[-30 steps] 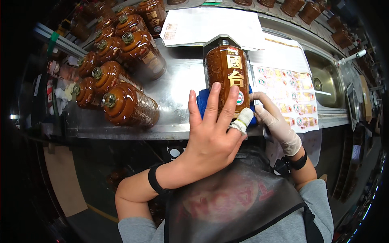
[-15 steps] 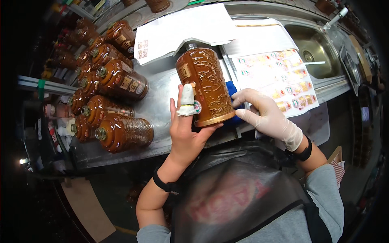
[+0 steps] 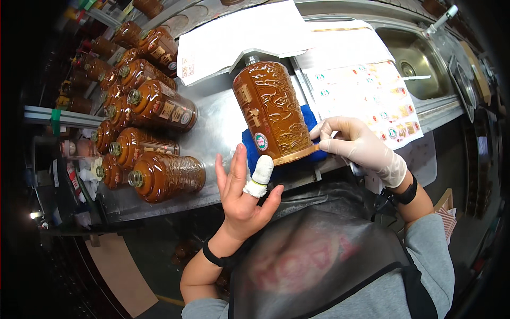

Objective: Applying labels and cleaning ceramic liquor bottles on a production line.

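A brown embossed bottle lies on a blue cloth, its neck resting in a notched metal holder. A gold strip runs along the bottle's base, and its right end sticks out past the edge. My gloved right hand pinches that loose end between thumb and forefinger. Just below the bottle, my left hand is open with fingers spread, apart from the glass. A white cover sits on one of its fingers. A round green-and-white sticker shows low on the bottle's left side.
Several similar brown bottles lie on the metal bench at the left. A sheet of stickers spreads to the right, with white paper behind the holder. Beyond the sheet is a steel sink with a faucet.
My left hand has let go of the bottle and dropped toward me. The bottle has turned slightly and rests over the cloth. My right fingers have closed on the gold strip's end.
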Available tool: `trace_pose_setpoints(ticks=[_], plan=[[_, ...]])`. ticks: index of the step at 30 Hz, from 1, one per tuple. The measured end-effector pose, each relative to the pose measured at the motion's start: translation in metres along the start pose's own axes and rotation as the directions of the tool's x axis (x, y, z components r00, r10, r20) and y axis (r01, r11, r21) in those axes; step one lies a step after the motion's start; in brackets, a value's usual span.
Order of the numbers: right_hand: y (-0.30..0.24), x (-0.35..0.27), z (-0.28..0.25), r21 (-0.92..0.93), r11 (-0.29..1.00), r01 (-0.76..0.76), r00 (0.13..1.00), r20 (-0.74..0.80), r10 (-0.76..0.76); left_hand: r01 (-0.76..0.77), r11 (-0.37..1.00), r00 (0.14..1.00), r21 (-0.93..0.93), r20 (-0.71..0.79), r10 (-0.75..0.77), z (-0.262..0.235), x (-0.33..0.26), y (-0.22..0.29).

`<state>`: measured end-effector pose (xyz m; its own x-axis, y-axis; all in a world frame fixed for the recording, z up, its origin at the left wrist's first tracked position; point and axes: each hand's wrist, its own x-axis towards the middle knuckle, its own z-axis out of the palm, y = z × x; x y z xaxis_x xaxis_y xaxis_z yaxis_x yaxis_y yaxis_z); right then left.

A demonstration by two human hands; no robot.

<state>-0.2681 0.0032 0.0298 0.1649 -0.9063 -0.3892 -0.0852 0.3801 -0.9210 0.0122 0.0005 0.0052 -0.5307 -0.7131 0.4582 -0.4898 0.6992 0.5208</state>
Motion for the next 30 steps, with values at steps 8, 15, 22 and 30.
trace_pose_setpoints(ticks=[8, 15, 22, 30], plan=[[0.003, 0.005, 0.000, -0.021, 1.000, 0.011, 1.000, 0.027, -0.010, -0.097, 0.990, 0.995, 0.102, 0.048, 0.092, -0.007, 0.021, 0.008], [0.006, 0.007, 0.002, -0.038, 0.998, 0.045, 0.998, 0.037, -0.043, -0.190, 0.966, 0.980, 0.174, 0.089, 0.177, -0.006, 0.042, 0.018], [-0.002, 0.006, 0.002, -0.075, 0.996, -0.043, 0.997, 0.060, 0.048, -0.275, 0.932, 0.961, 0.236, 0.071, 0.266, 0.015, 0.062, 0.031], [-0.005, -0.001, -0.004, -0.066, 0.994, 0.091, 0.990, 0.115, -0.083, -0.102, 0.993, 0.987, 0.058, -0.115, 0.108, 0.018, 0.050, 0.001]])
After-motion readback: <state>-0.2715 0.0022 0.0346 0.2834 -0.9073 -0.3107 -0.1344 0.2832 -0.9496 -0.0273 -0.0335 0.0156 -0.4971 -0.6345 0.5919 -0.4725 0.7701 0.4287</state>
